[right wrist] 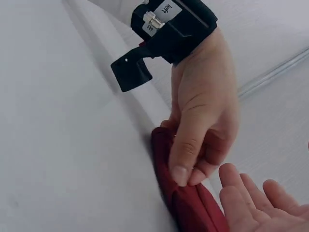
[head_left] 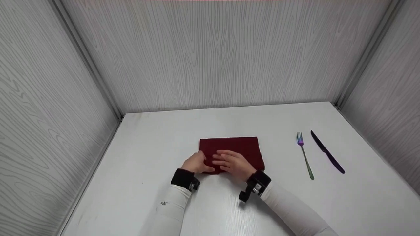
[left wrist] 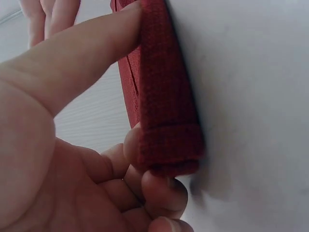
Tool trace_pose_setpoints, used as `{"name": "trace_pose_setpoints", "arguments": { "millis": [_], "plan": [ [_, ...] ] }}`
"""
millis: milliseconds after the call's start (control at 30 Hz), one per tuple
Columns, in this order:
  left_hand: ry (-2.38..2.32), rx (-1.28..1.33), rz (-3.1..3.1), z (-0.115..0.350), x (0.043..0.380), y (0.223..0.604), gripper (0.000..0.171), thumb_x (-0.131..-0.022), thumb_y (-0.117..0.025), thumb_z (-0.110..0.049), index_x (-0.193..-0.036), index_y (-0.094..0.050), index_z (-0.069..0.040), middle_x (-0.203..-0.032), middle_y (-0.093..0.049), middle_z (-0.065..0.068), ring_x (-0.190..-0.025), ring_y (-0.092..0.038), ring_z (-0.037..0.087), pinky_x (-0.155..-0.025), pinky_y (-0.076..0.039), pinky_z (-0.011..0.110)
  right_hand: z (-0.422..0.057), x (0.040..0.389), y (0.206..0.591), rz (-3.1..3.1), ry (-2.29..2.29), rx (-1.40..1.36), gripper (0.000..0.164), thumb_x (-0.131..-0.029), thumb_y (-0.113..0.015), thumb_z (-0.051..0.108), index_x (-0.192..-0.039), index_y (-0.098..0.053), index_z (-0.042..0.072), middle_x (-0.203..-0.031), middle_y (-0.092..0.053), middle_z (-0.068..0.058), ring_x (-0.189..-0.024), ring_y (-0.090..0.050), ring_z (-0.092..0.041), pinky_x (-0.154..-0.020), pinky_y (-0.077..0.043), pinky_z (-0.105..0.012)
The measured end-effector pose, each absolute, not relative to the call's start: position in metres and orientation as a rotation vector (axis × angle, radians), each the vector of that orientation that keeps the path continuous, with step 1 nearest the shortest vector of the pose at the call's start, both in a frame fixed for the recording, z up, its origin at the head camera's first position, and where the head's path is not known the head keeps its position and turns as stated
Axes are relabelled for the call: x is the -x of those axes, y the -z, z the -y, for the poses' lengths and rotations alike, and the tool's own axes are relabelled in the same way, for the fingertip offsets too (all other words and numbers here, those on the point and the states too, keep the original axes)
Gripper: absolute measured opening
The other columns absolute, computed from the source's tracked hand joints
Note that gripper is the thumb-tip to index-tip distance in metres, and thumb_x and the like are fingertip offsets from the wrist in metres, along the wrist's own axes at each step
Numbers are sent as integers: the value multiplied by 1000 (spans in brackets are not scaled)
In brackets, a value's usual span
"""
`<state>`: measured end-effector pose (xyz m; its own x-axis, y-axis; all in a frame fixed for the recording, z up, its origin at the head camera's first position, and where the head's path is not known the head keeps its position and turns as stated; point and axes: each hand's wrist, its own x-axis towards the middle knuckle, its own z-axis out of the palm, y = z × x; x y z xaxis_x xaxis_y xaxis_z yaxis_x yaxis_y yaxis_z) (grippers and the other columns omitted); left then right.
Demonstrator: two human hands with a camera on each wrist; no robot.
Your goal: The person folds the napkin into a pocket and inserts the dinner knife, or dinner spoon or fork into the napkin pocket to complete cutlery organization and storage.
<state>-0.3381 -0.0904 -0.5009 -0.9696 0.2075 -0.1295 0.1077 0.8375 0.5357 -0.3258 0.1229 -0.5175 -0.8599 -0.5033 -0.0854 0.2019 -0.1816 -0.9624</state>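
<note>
A dark red folded cloth (head_left: 238,144) lies flat on the white table as a thick rectangle. My left hand (head_left: 195,163) grips its near left corner. In the left wrist view, the thumb presses the folded near edge while curled fingertips touch the cloth's end. Over the near part of the cloth is my right hand (head_left: 235,164), its fingers fairly straight and pointing left. The right wrist view shows those fingers (right wrist: 260,203) extended beside the cloth; whether they touch it I cannot tell.
To the right lie a rainbow-coloured fork (head_left: 305,155) and a dark purple knife (head_left: 327,151), roughly side by side. Grey wood-grain panels (head_left: 213,55) enclose the white table (head_left: 157,137) at the back and both sides.
</note>
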Motion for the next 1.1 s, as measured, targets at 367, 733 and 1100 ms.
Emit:
{"name": "trace_pose_setpoints", "arguments": {
  "millis": [367,733,1100],
  "plan": [
    [-784,-252,-2846,88,339,501,54,-85,-90,-30,-114,-64,7,-113,-68,21,-107,-67,34,-94,-56,47,-157,331,533,-1652,2101,56,47,-113,-45,15,-153,-34,-6,-158,-49,-25,-142,-56,-33,-116,-47,-42],
    [-796,-247,-2829,91,339,499,56,-84,-91,-30,-116,-64,7,-113,-68,21,-106,-65,32,-95,-55,47,-210,326,530,-1587,2101,25,55,-114,-42,21,-158,-24,-7,-163,-42,-22,-133,-64,-20,-110,-50,-28],
    [-803,-240,-2818,89,340,499,58,-84,-90,-30,-118,-63,7,-115,-68,21,-109,-65,33,-98,-55,47,-214,356,496,-1853,2061,26,54,-112,-49,17,-156,-34,-10,-125,-69,-7,-104,-70,-11,-88,-55,-22]
  ]
}}
